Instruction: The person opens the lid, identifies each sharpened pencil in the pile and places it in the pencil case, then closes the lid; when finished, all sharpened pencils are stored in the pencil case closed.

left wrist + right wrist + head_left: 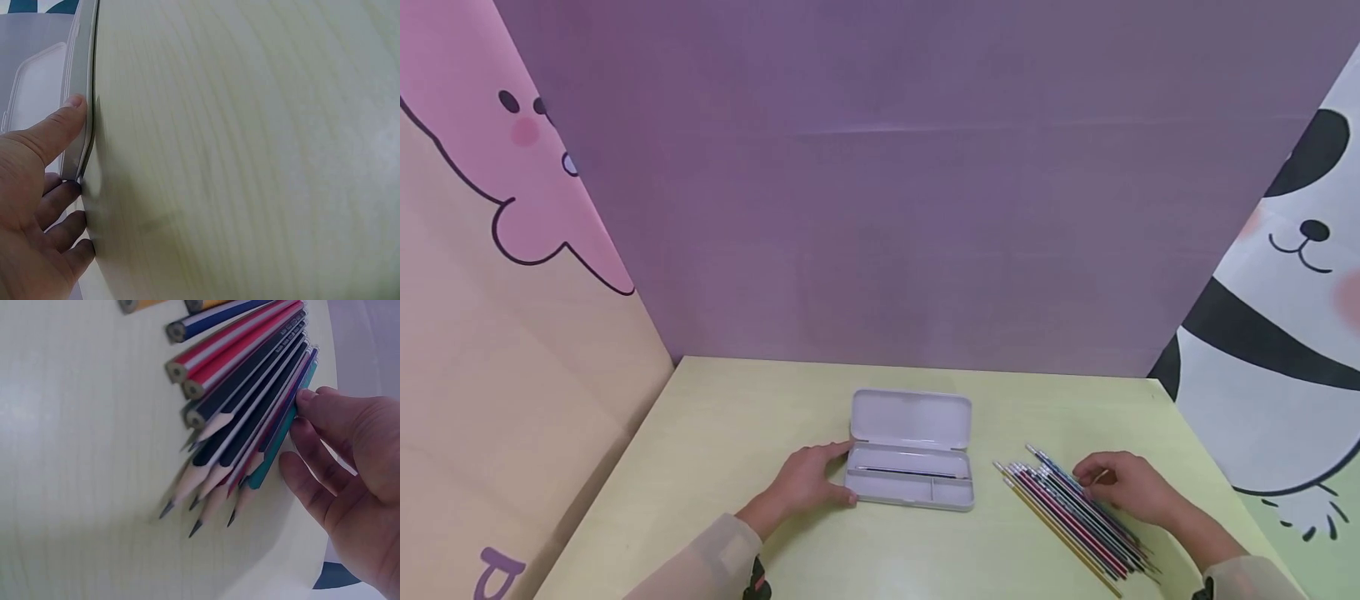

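Note:
A white pencil case (910, 492) lies with its lid raised at the back; one dark pencil (917, 473) rests lengthwise inside. My left hand (812, 477) holds the case's left end, thumb at the front edge and index finger near the hinge. In the left wrist view, the thumb presses the case's side (78, 125) while the other fingers curl by its corner. To the right, a fanned bundle of pencils (1075, 521) lies on the table. My right hand (1131, 487) pinches a teal pencil (273, 456) at the bundle's outer side; its index fingertip is partly hidden.
The pale wood-grain table (737, 400) meets a purple back panel (887, 208). A printed pink figure (542, 208) is on the left wall and a panda picture (1285, 333) on the right. Yellow pencils (1060, 533) form the bundle's left side.

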Motion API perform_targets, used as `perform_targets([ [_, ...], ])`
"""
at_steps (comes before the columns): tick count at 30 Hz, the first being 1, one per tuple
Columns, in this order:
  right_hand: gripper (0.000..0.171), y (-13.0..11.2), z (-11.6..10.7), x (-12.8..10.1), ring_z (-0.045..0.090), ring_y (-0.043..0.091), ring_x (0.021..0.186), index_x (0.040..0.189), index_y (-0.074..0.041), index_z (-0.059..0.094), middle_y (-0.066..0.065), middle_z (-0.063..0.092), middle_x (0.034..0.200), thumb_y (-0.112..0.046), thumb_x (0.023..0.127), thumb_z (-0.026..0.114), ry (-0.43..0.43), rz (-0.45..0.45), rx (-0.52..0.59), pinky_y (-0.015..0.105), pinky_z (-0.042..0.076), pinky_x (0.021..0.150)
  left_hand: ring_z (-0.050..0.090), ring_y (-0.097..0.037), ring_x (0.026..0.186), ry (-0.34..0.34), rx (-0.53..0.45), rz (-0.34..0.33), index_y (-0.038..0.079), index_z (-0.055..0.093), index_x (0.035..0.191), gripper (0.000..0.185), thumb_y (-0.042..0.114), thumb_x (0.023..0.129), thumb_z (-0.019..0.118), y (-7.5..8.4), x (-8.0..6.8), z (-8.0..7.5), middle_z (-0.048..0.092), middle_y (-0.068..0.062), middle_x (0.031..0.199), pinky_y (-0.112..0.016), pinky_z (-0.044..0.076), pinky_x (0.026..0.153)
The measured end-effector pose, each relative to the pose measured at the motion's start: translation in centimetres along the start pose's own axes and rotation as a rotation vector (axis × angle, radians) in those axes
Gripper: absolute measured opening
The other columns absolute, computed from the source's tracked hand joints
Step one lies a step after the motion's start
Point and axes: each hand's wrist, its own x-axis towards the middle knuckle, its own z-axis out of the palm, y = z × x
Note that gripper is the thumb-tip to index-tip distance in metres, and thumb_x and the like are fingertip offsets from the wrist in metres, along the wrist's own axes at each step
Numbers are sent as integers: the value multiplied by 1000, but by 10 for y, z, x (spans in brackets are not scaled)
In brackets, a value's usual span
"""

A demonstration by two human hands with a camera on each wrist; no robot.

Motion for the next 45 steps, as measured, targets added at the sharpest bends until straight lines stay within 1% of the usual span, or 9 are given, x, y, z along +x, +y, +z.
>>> perform_targets([
  [7,22,1,-2,1,65,8,78,113,0,70,13,70,101,-2,91,71,-33,-13,65,28,56,58,56,-38,135,-8,2,-7,12,53,151,95,45,71,92,0,0,0,60,-14,146,-55,45,111],
  [13,20,0,-4,3,64,6,74,112,1,71,9,70,95,-2,92,71,-33,-26,37,28,56,56,55,-38,135,-11,3,-19,12,53,151,95,44,71,93,2,0,-1,60,-14,145,-55,46,111],
  [16,20,-2,-5,5,65,7,74,110,1,73,8,71,93,-3,91,72,-29,-21,-5,27,56,57,56,-38,135,-11,5,-19,12,53,151,94,45,71,93,3,0,-2,61,-14,145,-55,46,111],
  [23,14,-9,-3,9,63,5,74,103,-8,75,-3,72,87,-7,89,73,17,-40,-186,24,54,63,56,-38,135,-11,5,-21,12,53,151,95,45,71,92,4,-1,-4,61,-14,145,-56,46,111],
  [30,14,-7,0,15,62,4,76,101,-10,75,-6,72,88,-10,88,75,40,12,-247,25,54,66,55,-37,136,-16,-1,-26,14,52,151,94,44,72,92,2,0,-2,60,-12,146,-55,45,112],
  [33,14,-8,0,16,62,5,76,100,-9,76,-4,73,88,-10,87,76,32,6,-250,26,54,65,56,-37,135,-16,-1,-25,14,53,151,94,44,72,92,3,-1,-1,61,-13,145,-56,45,111],
  [35,13,-12,-2,17,63,5,76,100,-9,77,-4,74,89,-10,87,76,37,14,-256,25,54,66,56,-38,134,-13,-2,-20,13,53,151,94,44,72,92,3,-1,-1,61,-14,145,-56,45,111],
  [39,14,-25,-7,19,63,6,79,103,-8,77,-1,75,93,-10,88,76,61,-15,-257,25,55,66,57,-38,134,-10,4,-15,12,53,151,94,44,71,92,4,-2,-2,62,-15,144,-56,45,111],
  [45,18,-68,-11,33,62,7,79,108,-6,76,-2,74,95,-10,91,76,93,-102,-192,23,55,66,57,-39,133,-11,-2,-16,12,53,151,95,45,71,92,5,-2,-3,61,-16,144,-58,45,110],
])
